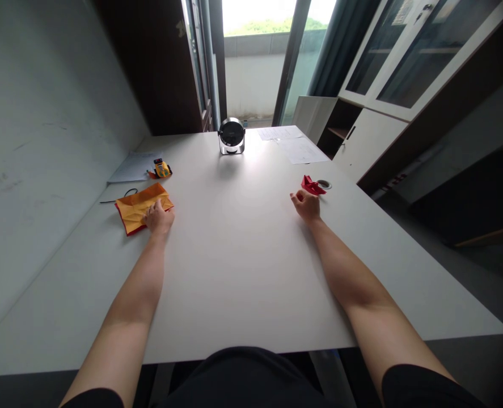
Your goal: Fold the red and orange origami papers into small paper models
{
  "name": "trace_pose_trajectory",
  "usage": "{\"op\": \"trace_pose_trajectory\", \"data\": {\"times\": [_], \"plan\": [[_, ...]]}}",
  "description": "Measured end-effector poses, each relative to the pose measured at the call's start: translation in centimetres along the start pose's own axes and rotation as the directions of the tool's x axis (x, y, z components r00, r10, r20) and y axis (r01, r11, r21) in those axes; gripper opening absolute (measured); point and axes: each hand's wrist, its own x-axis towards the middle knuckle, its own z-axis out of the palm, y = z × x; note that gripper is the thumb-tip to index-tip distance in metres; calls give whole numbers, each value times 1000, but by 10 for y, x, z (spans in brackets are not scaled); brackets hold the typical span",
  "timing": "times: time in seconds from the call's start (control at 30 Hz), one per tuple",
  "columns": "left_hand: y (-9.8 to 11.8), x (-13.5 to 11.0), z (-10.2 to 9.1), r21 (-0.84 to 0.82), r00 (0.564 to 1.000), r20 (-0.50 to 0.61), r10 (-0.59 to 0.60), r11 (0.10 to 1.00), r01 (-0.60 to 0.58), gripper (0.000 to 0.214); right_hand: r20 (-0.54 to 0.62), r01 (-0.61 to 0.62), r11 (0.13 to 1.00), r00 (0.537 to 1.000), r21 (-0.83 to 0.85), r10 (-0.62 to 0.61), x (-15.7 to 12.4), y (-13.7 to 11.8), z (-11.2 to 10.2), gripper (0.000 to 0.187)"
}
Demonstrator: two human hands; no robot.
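Note:
On the left side of the white table [238,243], my left hand [159,217] is closed at the right edge of a creased sheet of orange paper [136,208]. Red paper shows along the sheet's lower edge. My left fingertips lie over the sheet, and the thumb is partly hidden. Over on the right, my right hand [307,206] rests with loosely bent fingers and the thumb apart. Just behind it, close to the knuckles, sits a red folded-paper shape [313,185]. Nothing shows in the right fingers.
A black round device on a metal stand [231,136] stands at the back. A roll of tape [325,184] lies beside the red shape. Printed papers [302,151] lie back right. A yellow-and-black object [161,169], more papers [130,168] and a black cord [130,192] are at left.

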Motion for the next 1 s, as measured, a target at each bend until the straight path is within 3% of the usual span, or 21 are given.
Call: {"op": "trace_pose_trajectory", "data": {"times": [0.33,1.0], "plan": [[-15,11,13,-47,1000,17,0,999,1,53,3,25,999,1000,22,-25,0,10,7,30],[-18,12,22,-62,999,-13,42,997,-43,53,-9,39,996,999,75,-39,2,15,11,32]]}}
